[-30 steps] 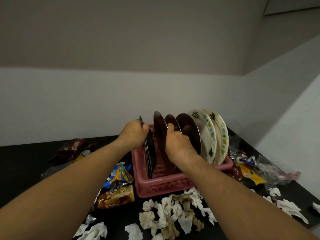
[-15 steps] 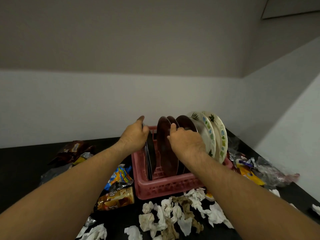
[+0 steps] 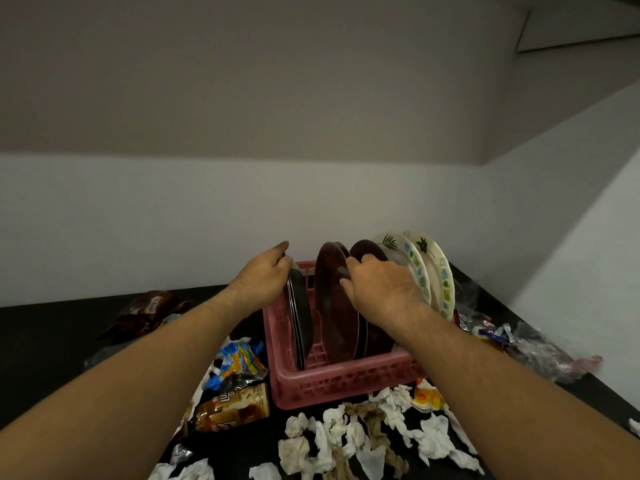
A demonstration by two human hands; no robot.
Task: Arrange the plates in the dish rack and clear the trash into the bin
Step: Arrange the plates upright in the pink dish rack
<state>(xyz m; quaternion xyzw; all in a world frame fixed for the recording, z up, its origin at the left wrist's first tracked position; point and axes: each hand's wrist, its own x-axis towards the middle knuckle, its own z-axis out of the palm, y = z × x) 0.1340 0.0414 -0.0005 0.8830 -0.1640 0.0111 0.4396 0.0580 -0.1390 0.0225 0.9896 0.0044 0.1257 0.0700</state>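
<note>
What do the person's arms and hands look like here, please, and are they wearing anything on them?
Both arms are bare: the left forearm and right forearm show no sleeve up to the picture's edge. The left hand and right hand wear no glove, and I see no ring, watch or bracelet.

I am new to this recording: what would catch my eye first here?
A pink plastic dish rack stands on the black counter. The left hand grips a black round plate at the rack's left end, and the right hand grips a brown round plate in the middle. Crumpled white tissues litter the counter in front.
</note>
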